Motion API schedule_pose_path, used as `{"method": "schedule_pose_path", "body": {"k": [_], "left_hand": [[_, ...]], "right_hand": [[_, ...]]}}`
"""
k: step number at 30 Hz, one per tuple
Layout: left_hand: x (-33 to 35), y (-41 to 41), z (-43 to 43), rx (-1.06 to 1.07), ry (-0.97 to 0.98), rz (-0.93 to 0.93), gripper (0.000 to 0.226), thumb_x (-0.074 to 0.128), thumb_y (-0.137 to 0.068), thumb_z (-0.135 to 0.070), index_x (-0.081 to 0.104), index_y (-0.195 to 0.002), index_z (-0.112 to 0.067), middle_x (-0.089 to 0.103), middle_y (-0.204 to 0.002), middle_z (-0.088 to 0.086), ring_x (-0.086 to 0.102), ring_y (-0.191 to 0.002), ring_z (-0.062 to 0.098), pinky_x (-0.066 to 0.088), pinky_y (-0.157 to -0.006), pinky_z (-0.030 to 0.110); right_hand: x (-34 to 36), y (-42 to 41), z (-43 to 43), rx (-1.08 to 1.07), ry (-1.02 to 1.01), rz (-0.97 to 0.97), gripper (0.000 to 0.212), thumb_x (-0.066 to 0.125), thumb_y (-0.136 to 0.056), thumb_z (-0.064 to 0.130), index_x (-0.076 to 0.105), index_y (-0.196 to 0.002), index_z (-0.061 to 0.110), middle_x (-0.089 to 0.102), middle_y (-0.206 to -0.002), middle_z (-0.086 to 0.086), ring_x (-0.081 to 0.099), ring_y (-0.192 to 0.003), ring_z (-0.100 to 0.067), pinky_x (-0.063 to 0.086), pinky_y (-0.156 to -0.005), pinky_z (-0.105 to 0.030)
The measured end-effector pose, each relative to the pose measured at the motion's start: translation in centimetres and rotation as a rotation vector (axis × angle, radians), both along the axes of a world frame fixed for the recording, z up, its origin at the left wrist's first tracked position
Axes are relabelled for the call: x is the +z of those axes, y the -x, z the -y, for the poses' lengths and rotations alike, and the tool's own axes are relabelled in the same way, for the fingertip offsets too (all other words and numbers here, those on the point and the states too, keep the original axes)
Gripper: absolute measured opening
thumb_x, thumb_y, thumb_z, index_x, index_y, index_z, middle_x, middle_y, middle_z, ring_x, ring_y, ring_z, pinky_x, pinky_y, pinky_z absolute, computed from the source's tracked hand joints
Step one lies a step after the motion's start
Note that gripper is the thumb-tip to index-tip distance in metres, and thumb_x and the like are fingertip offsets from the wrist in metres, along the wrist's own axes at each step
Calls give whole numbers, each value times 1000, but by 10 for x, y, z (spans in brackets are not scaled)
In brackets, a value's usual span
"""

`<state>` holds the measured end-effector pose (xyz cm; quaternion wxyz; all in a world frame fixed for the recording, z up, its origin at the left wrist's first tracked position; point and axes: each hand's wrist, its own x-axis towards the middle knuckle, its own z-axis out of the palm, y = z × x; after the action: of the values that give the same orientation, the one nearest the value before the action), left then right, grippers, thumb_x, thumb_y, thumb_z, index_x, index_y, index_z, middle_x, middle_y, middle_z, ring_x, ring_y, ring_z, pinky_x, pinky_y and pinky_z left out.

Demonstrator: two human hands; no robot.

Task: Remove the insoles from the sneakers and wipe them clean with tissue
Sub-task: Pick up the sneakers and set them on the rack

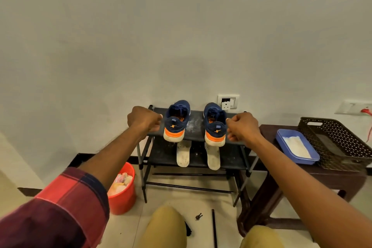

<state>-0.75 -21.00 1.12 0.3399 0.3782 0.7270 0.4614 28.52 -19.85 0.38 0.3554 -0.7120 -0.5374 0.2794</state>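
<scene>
Left hand [144, 120]: was clenched, holding nothing, just beside left sneaker [176, 121].
Right hand [242, 127]: was clenched, empty, just beside right sneaker [215, 124].
Insoles [183, 153]: lay on lower shelf [231, 157], below and between both hands.

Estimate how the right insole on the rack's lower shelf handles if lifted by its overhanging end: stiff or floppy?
The right insole looks thin and flat, so it is probably light and bendy; expect droop. It overhangs the lower shelf at the front, so a push may tip it off.
</scene>
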Motion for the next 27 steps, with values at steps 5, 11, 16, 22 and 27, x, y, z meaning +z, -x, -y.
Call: {"method": "schedule_pose_path", "body": {"k": [5,11,16,22,27], "left_hand": [[-12,-15,25,-22,6,-22,9,82,-83,-10,76,-87,-4,78,-83,13,79,-73,25,66,-81,40],[-93,-11,31,-5,101,52,11,85,-81,-14,80,-84,-4,79,-79,13,78,-66,23,66,-72,34],[-191,-12,16,-27,280,109,12,82,-84,-12,75,-79,-4,77,-78,14,78,-73,26,66,-80,40],[-317,-19,17,-31,450,63,19,76,-74,-2,66,-58,-6,65,-57,8,62,-46,15,56,-52,26],[-424,-22,23,2,635,100,23,87,-72,-16,77,-73,4,75,-66,18,74,-58,28,66,-73,46]], "right_hand": [[-16,3,24,13,17,-39,25,64,-94,22,67,-78,4,72,-71,-16,71,-52,-25,63,-55,-41],[-83,4,26,0,127,-60,22,63,-90,19,65,-74,3,73,-71,-16,70,-48,-26,62,-51,-44],[-170,-5,13,32,295,4,21,66,-89,22,66,-76,6,73,-67,-14,71,-51,-27,63,-53,-45],[-307,-23,9,114,525,37,12,69,-89,19,66,-83,9,73,-66,-14,72,-52,-28,63,-53,-42],[-425,-35,13,62,745,-6,16,72,-78,20,66,-76,5,72,-68,-18,71,-53,-34,61,-52,-50]]}}
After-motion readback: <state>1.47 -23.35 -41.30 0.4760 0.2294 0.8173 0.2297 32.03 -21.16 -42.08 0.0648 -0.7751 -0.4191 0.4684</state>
